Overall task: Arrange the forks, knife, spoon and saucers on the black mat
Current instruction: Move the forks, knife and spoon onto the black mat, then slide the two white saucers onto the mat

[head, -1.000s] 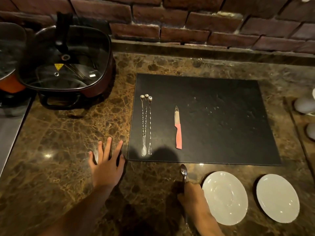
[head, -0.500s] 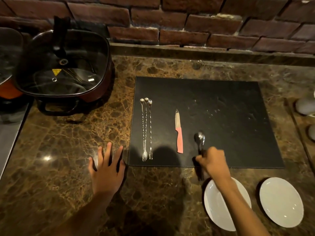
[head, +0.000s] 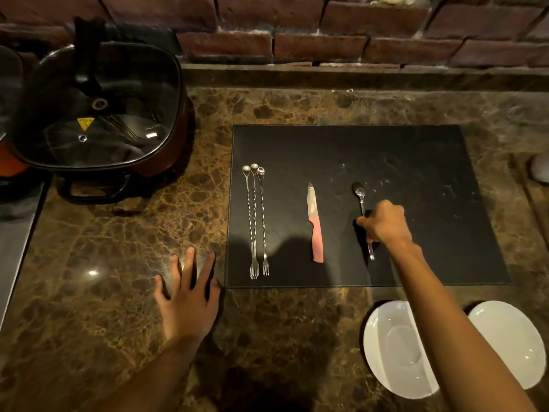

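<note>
A left hand (head: 190, 301) rests flat and empty on the counter. On the black mat (head: 416, 162) lie three forks (head: 255, 221), then a knife (head: 315, 224). The right hand (head: 383, 224) grips the spoon (head: 359, 197) there. Two saucers (head: 392, 349) wait off the mat.

Single head-worn wide-angle view, looking forward and steeply down, close over the counter (head: 267, 337), brick wall (head: 326, 40) along the top

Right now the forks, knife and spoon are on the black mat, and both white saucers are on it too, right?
Not quite. In the head view the two white saucers sit on the marble counter, below the black mat. The forks, knife and spoon are on it.
</note>
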Motion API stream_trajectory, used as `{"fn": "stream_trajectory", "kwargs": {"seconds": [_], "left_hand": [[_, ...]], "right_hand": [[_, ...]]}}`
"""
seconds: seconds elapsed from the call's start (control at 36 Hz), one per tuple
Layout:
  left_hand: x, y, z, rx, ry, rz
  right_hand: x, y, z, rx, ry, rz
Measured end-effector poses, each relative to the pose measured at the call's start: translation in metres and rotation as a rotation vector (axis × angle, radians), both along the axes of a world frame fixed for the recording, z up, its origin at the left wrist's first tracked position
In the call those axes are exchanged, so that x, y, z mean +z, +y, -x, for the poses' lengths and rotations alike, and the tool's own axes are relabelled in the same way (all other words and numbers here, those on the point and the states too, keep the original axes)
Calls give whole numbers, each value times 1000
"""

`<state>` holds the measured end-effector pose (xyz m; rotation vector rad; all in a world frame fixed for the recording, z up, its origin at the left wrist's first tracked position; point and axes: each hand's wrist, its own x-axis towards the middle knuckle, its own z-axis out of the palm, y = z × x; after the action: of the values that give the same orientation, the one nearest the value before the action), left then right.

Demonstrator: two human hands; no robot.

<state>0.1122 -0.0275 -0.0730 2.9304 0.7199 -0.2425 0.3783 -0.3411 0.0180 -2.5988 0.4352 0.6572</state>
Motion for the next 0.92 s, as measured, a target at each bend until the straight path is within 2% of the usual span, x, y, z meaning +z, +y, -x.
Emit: {"fn": "stream_trajectory", "kwargs": {"seconds": [0.19, 0.39, 0.61, 0.81, 0.92], "left_hand": [[1, 0, 0, 3, -9, 38], [-1, 1, 3, -13, -56, 70], [6, -6, 8, -7, 48, 111], [4, -66, 45, 103, 91, 243], [3, -118, 59, 129, 65, 228]], "right_hand": [[10, -14, 25, -1, 3, -30], [30, -37, 103, -32, 4, -109], [37, -95, 195, -25, -17, -91], [35, -148, 232, -62, -78, -88], [25, -176, 229, -43, -136, -58]]}}
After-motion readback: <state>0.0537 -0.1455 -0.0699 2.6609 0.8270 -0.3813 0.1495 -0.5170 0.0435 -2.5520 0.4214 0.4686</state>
